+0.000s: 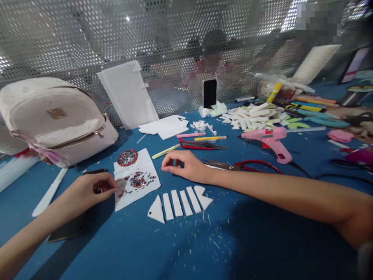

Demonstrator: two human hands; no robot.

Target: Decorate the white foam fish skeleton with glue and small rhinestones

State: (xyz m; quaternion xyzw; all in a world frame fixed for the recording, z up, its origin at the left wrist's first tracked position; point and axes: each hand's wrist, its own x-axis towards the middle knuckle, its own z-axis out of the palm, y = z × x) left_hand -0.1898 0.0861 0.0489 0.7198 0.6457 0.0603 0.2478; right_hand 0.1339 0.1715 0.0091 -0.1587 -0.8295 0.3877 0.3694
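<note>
My left hand is pinched at the left edge of a white paper sheet; what its fingertips hold, if anything, is too small to tell. Loose multicoloured beads lie scattered on that sheet. Behind them, partly on the paper, is a round red-rimmed dish of beads. My right hand hovers or rests right of the sheet, thumb and forefinger meeting in a pinch, contents not visible. Just below it, white foam strips lie in a row between a pointed head piece with a dark eye and a notched tail piece.
Scissors, a red cutter and markers lie beyond my right hand. Further right are a pink glue gun with its cord and a foam-strip pile. A backpack stands left; a phone stands upright behind.
</note>
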